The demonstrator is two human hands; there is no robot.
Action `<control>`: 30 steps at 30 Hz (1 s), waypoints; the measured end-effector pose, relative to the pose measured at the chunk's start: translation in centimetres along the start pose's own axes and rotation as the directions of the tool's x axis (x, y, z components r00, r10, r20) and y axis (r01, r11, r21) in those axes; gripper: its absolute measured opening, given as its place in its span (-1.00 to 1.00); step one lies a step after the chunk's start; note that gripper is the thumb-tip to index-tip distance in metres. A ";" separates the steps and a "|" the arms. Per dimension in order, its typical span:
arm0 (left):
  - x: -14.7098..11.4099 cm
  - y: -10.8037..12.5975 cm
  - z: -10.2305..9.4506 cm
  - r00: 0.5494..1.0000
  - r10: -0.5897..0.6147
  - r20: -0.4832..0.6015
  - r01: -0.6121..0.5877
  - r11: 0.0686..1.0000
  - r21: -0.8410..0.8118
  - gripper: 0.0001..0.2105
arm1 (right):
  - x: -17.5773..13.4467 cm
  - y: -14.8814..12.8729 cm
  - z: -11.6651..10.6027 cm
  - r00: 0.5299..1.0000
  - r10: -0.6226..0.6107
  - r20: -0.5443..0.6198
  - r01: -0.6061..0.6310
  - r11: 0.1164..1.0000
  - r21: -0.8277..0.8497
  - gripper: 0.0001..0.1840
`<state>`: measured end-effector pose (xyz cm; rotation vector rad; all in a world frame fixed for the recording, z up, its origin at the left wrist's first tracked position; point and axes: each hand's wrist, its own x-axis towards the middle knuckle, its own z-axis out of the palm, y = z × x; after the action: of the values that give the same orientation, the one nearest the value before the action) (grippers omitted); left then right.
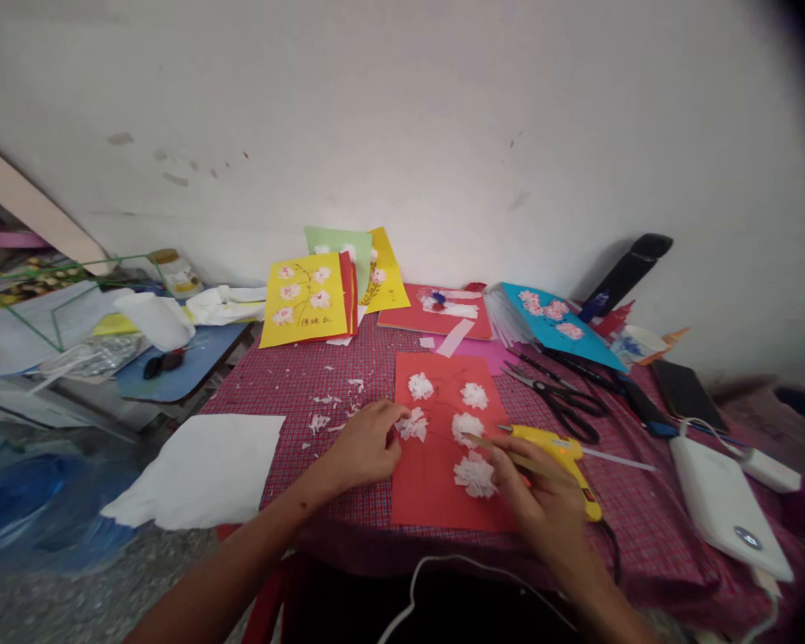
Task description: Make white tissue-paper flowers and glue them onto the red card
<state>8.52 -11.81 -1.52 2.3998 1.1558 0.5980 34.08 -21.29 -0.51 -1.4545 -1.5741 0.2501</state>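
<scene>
A red sheet of paper (436, 501) lies before me, bearing several crumpled white paper flowers and faint drawn branches. My left hand (366, 444) is at the sheet's left edge, fingers curled, with thumb and index at the edge of the left lower paper flower (413, 425). My right hand (546, 501) grips a thin brownish pointed stick (520, 458), its exact kind unclear. The stick's tip reaches the right middle paper flower (468, 429). Below that tip is another paper flower (475, 475), close to my right fingers. Just beyond my right hand lies a yellow glue gun (555, 447).
Black scissors (563, 402) and a white power bank (731, 510) with cables are at right. Flower cards (305, 304) lean on the wall, a blue card (560, 326) to their right. White paper (215, 470) overhangs the left edge; paper scraps (318, 420) dot the checked cloth.
</scene>
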 end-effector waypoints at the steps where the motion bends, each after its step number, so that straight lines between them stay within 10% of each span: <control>1: 0.0 0.1 -0.2 1.000 0.005 0.024 -0.005 1.000 0.009 -0.55 | -0.4 0.7 -0.5 1.000 -0.006 -0.030 0.005 1.000 -0.017 -0.77; 30: 1.8 1.4 -1.3 0.978 -0.041 0.207 0.019 0.994 0.103 -0.45 | -1.1 3.1 -2.4 0.984 -0.164 0.065 0.170 0.981 -0.094 -0.84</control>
<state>9.72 -10.95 0.67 2.4548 1.1535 0.2752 37.72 -22.39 -1.89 -1.3916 -1.7662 0.1170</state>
